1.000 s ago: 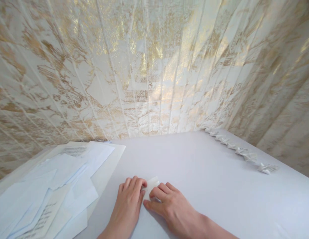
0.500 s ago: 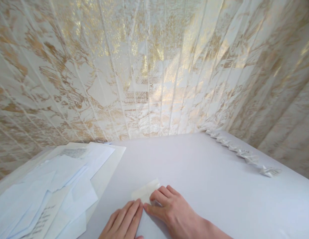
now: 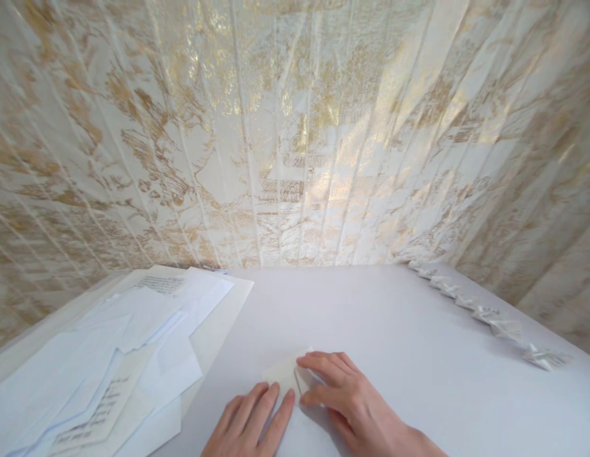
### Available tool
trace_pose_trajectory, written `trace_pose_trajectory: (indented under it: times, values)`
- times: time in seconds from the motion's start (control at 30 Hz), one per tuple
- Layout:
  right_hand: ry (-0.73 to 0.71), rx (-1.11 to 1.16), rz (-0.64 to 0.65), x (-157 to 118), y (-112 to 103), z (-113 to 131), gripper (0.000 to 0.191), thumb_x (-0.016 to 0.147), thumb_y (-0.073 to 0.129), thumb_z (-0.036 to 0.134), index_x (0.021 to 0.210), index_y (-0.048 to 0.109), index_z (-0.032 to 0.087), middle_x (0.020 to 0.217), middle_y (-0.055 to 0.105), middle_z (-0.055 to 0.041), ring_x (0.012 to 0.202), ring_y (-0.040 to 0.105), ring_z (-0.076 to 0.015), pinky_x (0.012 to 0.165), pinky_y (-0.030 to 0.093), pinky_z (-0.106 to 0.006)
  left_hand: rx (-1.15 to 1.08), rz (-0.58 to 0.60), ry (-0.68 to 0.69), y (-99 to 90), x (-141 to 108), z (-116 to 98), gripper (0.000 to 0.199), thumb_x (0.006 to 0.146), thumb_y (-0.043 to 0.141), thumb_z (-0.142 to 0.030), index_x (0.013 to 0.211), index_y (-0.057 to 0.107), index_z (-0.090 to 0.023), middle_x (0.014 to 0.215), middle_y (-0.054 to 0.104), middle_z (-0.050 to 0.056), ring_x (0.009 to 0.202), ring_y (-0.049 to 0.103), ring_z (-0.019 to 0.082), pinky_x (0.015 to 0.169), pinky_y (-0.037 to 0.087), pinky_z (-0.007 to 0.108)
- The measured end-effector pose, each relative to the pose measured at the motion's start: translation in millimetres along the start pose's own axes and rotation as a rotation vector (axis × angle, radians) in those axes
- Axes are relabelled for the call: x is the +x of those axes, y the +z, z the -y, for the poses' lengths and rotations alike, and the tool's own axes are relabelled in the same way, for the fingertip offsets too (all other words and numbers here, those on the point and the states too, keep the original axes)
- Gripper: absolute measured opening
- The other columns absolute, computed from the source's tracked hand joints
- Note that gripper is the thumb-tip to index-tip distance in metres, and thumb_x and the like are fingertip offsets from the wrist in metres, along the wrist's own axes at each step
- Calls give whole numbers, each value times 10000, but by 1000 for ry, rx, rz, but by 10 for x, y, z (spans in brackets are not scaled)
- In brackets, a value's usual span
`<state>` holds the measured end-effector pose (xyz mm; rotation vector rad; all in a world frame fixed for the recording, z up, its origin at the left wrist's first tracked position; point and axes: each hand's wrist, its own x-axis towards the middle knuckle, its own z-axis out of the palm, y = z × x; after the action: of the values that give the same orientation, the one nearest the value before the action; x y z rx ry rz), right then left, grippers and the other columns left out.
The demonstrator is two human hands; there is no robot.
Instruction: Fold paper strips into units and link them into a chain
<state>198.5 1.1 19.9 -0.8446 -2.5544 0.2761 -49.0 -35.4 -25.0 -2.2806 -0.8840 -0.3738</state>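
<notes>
A pale sheet of paper [image 3: 284, 374] lies folded on the white table at the bottom centre. My left hand [image 3: 252, 420] rests flat on it, fingers stretched and a little apart. On the other side, my right hand [image 3: 354, 397] has thumb and fingers closed on the paper's right edge, where a narrow flap is lifted off the surface. The paper's lower part is partly covered by my hands, and its full shape cannot be made out.
Loose papers [image 3: 147, 314], some with printed text, overlap in a pile on the left. Along the right edge runs a line of several small folded paper pieces [image 3: 503, 329]. A white and gold patterned curtain [image 3: 276, 158] hangs behind the white table [image 3: 352, 304].
The view has shifted a little left. My left fingers have spread somewhat on the paper. My right hand has raised a flap of the paper's right edge.
</notes>
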Motion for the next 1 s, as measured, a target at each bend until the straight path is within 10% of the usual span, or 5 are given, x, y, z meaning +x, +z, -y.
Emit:
trace_pose_trajectory:
  times: [0.37, 0.57, 0.8, 1.0]
  values:
    - [157, -136, -41, 84, 127, 94, 259, 837, 529, 31, 980, 634, 221, 973, 642, -54, 841, 590, -203, 772, 459, -314, -93, 133, -194, -38, 108, -57, 530, 822, 616, -621, 1227, 626, -280, 1220, 690, 87, 1053, 640, 293, 883, 450, 416]
    - [40, 48, 57, 11, 230, 178, 269, 803, 493, 20, 918, 632, 220, 827, 693, -9, 724, 623, -154, 711, 471, -217, -306, 300, -266, -33, 337, -94, 474, 857, 629, -419, 1258, 609, -167, 1332, 625, 143, 1157, 630, 303, 927, 520, 402]
    - [187, 321, -106, 26, -40, 8, 488, 655, 407, -96, 964, 629, 209, 1076, 685, -37, 1019, 630, -156, 935, 473, -263, -516, 173, -152, 183, 381, -127, 614, 781, 507, -86, 1388, 474, -171, 1408, 569, 89, 1232, 590, 243, 973, 541, 368]
    - [198, 314, 12, 20, -20, -50, 503, 683, 493, -54, 1095, 623, 205, 1113, 687, -39, 1051, 604, -199, 996, 435, -354, -606, 144, -241, 72, 276, 1, 674, 773, 414, 15, 1408, 435, -211, 1458, 514, 79, 1269, 553, 153, 1004, 493, 267]
